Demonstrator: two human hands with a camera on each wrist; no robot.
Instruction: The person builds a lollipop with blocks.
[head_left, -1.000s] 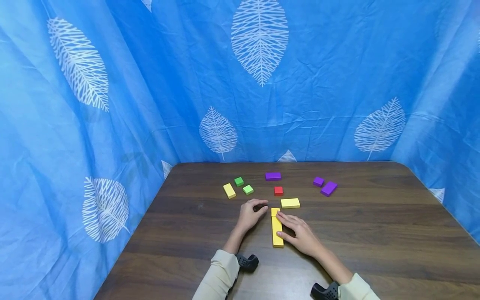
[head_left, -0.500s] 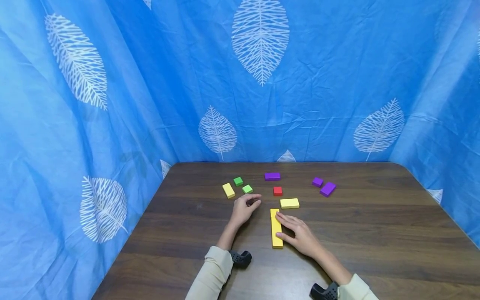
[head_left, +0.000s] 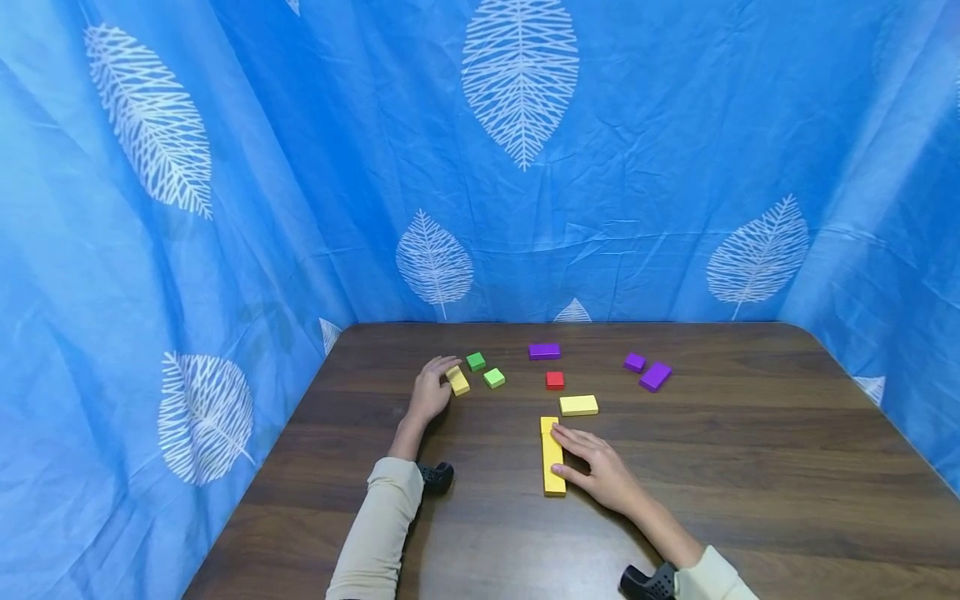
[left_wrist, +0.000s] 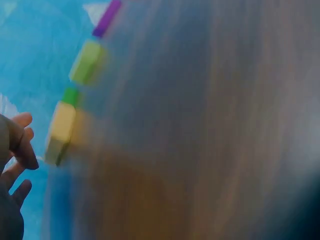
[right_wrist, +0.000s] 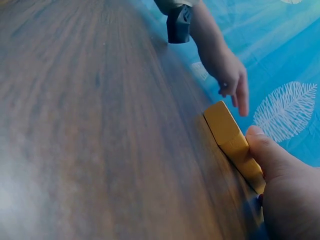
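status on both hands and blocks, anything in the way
Left hand at left pale block, no grip visible. Right hand touching golden blocks. Green blocks nearby, seemingly not in the way.

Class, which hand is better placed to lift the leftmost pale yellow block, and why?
Probably the left hand: it is beside that pale yellow block, while the right hand is farther off, touching deeper-yellow blocks.

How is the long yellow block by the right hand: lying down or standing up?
Lying down: the block stretches lengthwise along the table.
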